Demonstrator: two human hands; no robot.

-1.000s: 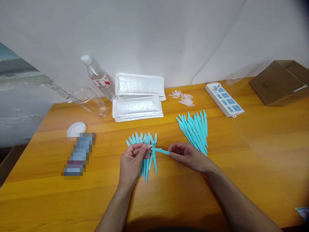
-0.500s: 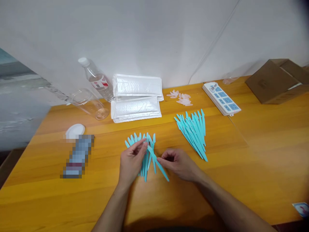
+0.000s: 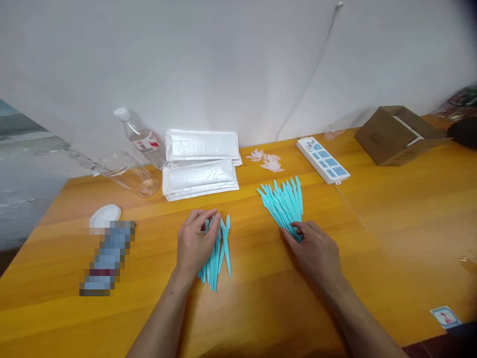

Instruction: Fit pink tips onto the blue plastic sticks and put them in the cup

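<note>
Several turquoise blade-shaped sticks (image 3: 214, 258) lie fanned on the wooden table, partly under my left hand (image 3: 197, 242). That hand's thumb and fingers are pressed together over their upper ends; whatever is between the fingertips is too small to name. A second fan of turquoise sticks (image 3: 283, 201) lies further right. My right hand (image 3: 315, 246) is at its lower end, thumb and fingers closing round the pointed tips, which it partly hides. Small pale pink pieces (image 3: 271, 161) lie in a loose group behind the right fan.
White padded envelopes (image 3: 201, 181) lie near the wall, beside a plastic bottle (image 3: 145, 141) and a clear jar (image 3: 139, 181). A white lid (image 3: 105, 216) and a blurred phone-like object (image 3: 108, 258) are left. A power strip (image 3: 323, 161) and cardboard box (image 3: 395, 136) stand right.
My right hand has moved right, from the stick held between both hands to the right fan. That stick no longer slants between the hands. The view has shifted a little.
</note>
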